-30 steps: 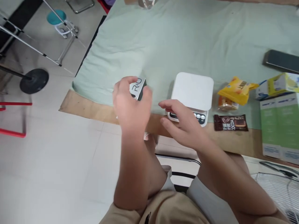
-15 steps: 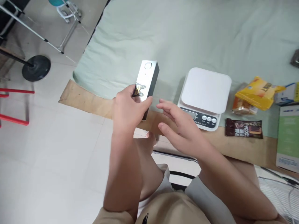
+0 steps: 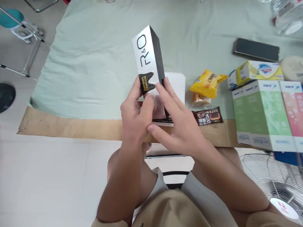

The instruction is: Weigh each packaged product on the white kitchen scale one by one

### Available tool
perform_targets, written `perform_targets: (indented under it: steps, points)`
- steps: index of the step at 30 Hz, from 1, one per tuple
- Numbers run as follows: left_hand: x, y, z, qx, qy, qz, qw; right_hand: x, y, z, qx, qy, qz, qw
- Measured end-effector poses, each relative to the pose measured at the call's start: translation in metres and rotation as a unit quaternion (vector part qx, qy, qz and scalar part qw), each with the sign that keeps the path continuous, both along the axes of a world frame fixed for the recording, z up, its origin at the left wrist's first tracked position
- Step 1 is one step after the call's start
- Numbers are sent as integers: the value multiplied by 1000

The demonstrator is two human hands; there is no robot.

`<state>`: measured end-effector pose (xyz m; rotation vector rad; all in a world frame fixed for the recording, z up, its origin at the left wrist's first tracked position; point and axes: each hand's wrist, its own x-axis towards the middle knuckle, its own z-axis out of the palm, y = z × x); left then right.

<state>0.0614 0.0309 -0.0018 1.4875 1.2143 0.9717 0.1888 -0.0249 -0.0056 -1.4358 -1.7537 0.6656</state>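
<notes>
A tall silver and black carton [image 3: 145, 52], printed "R&O" and "Bamboo Charcoal", is raised and tilted in front of me. My left hand [image 3: 136, 115] is closed around its lower left part, thumb on the silver face. Against its lower right edge rest the fingers of my right hand [image 3: 183, 127], partly on the front and partly along the dark side; the right thumb reaches below the carton. Behind the carton and my hands, a white kitchen scale [image 3: 178, 88] is mostly hidden. Right of it are a yellow snack packet [image 3: 207, 83] and a brown cocoa bar [image 3: 209, 116].
Green cartons [image 3: 252, 113], a pink carton [image 3: 292, 110] and a yellow soap box [image 3: 262, 72] stand at right. Beyond them lie a dark phone [image 3: 257, 49] and a clear plastic bottle [image 3: 287, 17]. A wire-guarded fan [image 3: 267, 167] is below the table's right side.
The carton has been turned so its "R&O" lettering shows, and it has come in front of the scale. My right hand has moved onto it. The view has shifted right.
</notes>
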Motion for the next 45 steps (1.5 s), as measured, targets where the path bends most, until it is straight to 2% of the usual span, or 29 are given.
perform_targets:
  steps: [3,8,12,15,19,21,23,25,30,36,40,45]
  points:
    - [13,2,-7,7,-16,-8,1000,18,-3,-10,-4,-43,-8,999]
    - [24,3,-22,93,139,-28,986,33,-14,-32,-28,-112,-15,993]
    - [29,5,-30,136,176,-13,975,34,-15,-40,-36,-131,-46,990]
    - [32,4,-32,174,147,41,973,40,-14,-41,30,-107,-88,990]
    - [34,2,-27,232,68,129,962,54,-18,-35,198,5,-116,973]
    - [33,0,-23,243,40,146,958,61,-23,-32,245,48,-126,960]
    - [29,0,-20,235,33,137,962,65,-29,-28,263,69,-141,952]
    - [26,-1,-18,219,36,123,967,68,-37,-27,255,81,-162,950]
    - [22,3,-19,167,30,116,979,75,-52,-29,167,79,-217,958]
    - [15,4,-22,121,58,125,983,79,-64,-29,109,69,-196,972]
    - [-4,-15,-27,133,90,112,981,82,-73,-26,92,69,-170,979]
    - [-31,-48,-38,130,135,56,981,90,-75,-25,78,57,-164,982]
